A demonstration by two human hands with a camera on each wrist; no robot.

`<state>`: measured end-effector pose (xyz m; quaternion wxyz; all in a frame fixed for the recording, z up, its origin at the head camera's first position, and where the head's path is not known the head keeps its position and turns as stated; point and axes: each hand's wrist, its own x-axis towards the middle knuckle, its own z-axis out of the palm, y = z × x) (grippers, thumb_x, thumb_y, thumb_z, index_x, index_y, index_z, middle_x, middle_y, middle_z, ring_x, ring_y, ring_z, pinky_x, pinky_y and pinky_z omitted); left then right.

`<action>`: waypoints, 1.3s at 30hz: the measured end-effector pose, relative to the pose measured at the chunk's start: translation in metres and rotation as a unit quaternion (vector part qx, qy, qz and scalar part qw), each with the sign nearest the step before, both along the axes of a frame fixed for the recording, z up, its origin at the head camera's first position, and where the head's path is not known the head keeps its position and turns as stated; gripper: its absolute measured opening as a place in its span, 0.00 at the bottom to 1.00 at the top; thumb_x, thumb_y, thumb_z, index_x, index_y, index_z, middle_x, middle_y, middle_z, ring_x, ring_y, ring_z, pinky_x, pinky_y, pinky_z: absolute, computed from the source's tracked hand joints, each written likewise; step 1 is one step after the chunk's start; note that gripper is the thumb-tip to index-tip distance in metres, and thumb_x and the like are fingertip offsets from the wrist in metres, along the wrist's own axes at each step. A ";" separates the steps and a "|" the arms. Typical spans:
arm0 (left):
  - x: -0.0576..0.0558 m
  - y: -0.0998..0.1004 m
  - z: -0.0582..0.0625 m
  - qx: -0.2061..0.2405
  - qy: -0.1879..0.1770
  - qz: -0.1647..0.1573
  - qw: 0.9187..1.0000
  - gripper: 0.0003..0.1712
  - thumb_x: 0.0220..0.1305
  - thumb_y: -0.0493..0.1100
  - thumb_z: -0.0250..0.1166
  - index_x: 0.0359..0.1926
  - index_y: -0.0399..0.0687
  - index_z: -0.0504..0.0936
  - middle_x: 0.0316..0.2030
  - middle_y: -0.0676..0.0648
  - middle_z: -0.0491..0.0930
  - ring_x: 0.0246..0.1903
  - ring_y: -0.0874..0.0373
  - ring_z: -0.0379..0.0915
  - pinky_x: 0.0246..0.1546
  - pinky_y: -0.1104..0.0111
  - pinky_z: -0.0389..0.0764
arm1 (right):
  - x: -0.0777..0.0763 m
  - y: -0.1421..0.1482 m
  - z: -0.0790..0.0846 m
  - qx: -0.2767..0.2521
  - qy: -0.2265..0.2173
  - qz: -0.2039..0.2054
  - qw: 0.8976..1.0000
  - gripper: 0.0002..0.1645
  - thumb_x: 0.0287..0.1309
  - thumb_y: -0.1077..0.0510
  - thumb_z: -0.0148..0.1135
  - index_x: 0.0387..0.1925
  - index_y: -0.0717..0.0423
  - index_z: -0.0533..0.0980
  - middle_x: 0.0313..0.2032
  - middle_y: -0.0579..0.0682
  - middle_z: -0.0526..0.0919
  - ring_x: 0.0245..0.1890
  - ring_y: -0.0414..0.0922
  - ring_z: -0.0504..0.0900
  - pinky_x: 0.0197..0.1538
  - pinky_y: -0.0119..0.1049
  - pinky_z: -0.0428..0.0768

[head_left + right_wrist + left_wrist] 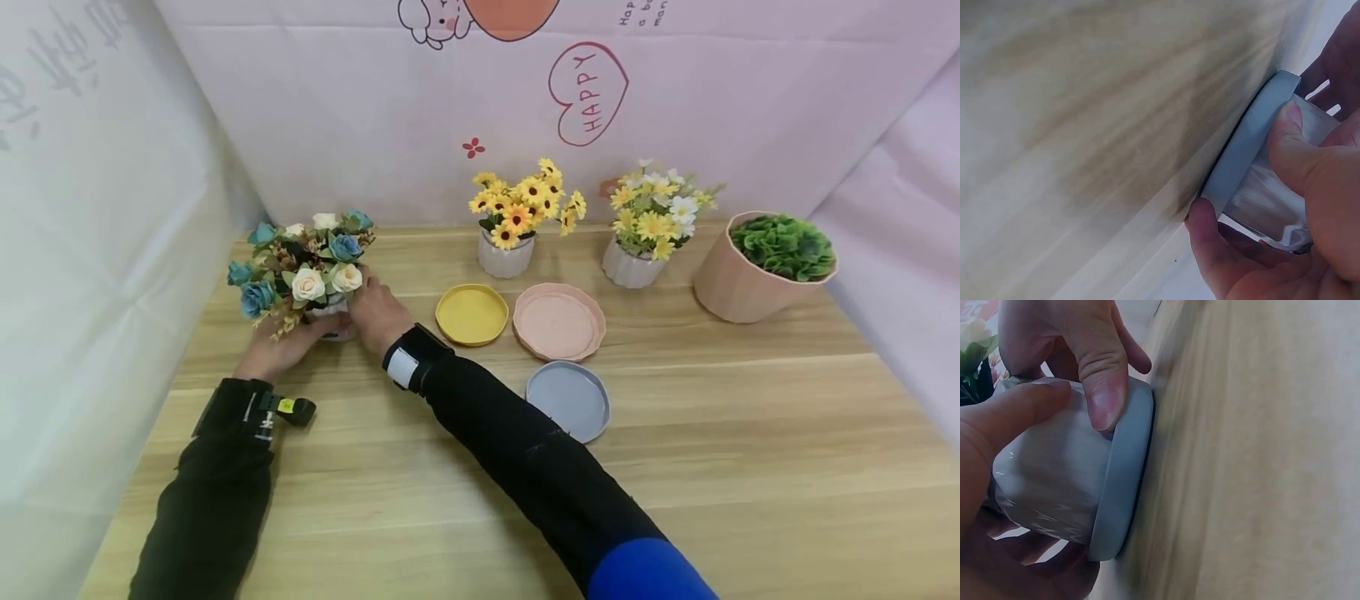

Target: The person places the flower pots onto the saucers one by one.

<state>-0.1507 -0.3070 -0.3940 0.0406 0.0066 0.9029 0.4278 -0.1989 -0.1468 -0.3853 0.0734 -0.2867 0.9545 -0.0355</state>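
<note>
A pale flowerpot [1054, 469] with blue and cream artificial roses [307, 283] stands in a grey-blue saucer [1124, 481] at the left of the table. My left hand [281, 343] holds the pot from the near left, its thumb across the pot wall and its fingers round the far side. From the right, my right hand [378, 312] grips the saucer low down. In the right wrist view its thumb lies where saucer [1241, 150] and pot meet, and a fingertip sits at the saucer's rim. Leaves and petals hide the pot's top.
A yellow saucer [472, 315], a pink saucer [559, 322] and a blue-grey saucer [568, 400] lie mid-table, the last partly behind my right sleeve. Behind them stand a sunflower pot [506, 254] and a daisy pot [632, 265]. A large pink planter [738, 279] stands at right.
</note>
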 end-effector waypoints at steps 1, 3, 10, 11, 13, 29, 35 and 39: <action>-0.002 0.000 0.000 -0.001 -0.001 -0.002 1.000 0.58 0.69 0.54 0.71 0.86 0.45 0.44 0.84 0.38 0.50 0.83 0.38 0.45 0.83 0.41 0.49 | -0.001 -0.001 0.001 -0.001 -0.001 -0.005 1.000 0.50 0.72 0.41 0.65 0.79 0.66 0.56 0.73 0.58 0.68 0.63 0.48 0.80 0.62 0.33 0.84; -0.004 -0.002 0.001 -0.010 -0.005 -0.001 1.000 0.59 0.70 0.54 0.70 0.86 0.44 0.41 0.84 0.37 0.48 0.84 0.37 0.43 0.84 0.41 0.49 | -0.002 -0.003 0.001 -0.004 -0.004 -0.014 1.000 0.48 0.72 0.42 0.64 0.79 0.64 0.57 0.71 0.57 0.70 0.63 0.47 0.80 0.60 0.33 0.85; -0.007 -0.005 0.000 -0.036 -0.026 0.030 0.999 0.61 0.71 0.58 0.69 0.85 0.41 0.40 0.84 0.35 0.48 0.83 0.35 0.44 0.83 0.41 0.50 | -0.007 -0.012 0.002 0.013 -0.007 -0.022 1.000 0.42 0.72 0.41 0.64 0.76 0.60 0.66 0.76 0.54 0.64 0.63 0.46 0.79 0.60 0.32 0.84; -0.007 -0.005 -0.001 -0.038 -0.024 0.030 0.999 0.61 0.71 0.58 0.69 0.85 0.40 0.39 0.84 0.34 0.47 0.83 0.35 0.43 0.83 0.41 0.50 | -0.007 -0.012 0.002 0.010 -0.009 -0.022 1.000 0.43 0.72 0.40 0.65 0.76 0.60 0.66 0.76 0.54 0.65 0.63 0.46 0.80 0.60 0.32 0.84; -0.008 -0.006 -0.003 -0.035 -0.019 0.027 0.999 0.61 0.71 0.57 0.69 0.85 0.40 0.39 0.84 0.34 0.47 0.83 0.35 0.43 0.83 0.41 0.49 | -0.008 -0.012 0.001 0.008 -0.006 -0.019 1.000 0.45 0.71 0.40 0.65 0.77 0.60 0.65 0.76 0.54 0.65 0.63 0.46 0.80 0.60 0.32 0.85; 0.004 -0.002 0.012 -0.011 -0.131 0.003 0.991 0.69 0.69 0.74 0.61 0.85 0.48 0.25 0.85 0.36 0.31 0.84 0.34 0.31 0.81 0.34 0.46 | -0.003 0.018 0.008 -0.078 -0.073 0.026 0.994 0.54 0.69 0.42 0.68 0.79 0.62 0.49 0.65 0.59 0.73 0.61 0.49 0.80 0.58 0.38 0.85; 0.010 0.001 0.028 -0.014 -0.236 -0.047 0.970 0.70 0.73 0.77 0.50 0.79 0.39 0.15 0.79 0.24 0.19 0.79 0.24 0.18 0.78 0.28 0.35 | 0.006 0.042 0.020 -0.099 -0.095 0.044 0.990 0.59 0.69 0.48 0.69 0.83 0.60 0.42 0.74 0.63 0.67 0.70 0.54 0.75 0.66 0.45 0.83; 0.013 0.006 0.042 -0.056 -0.189 -0.072 0.978 0.68 0.72 0.74 0.56 0.83 0.44 0.21 0.82 0.26 0.29 0.81 0.24 0.30 0.78 0.28 0.44 | 0.014 0.061 0.029 -0.112 -0.102 0.064 0.986 0.62 0.69 0.47 0.68 0.85 0.57 0.37 0.77 0.66 0.63 0.73 0.57 0.73 0.69 0.48 0.81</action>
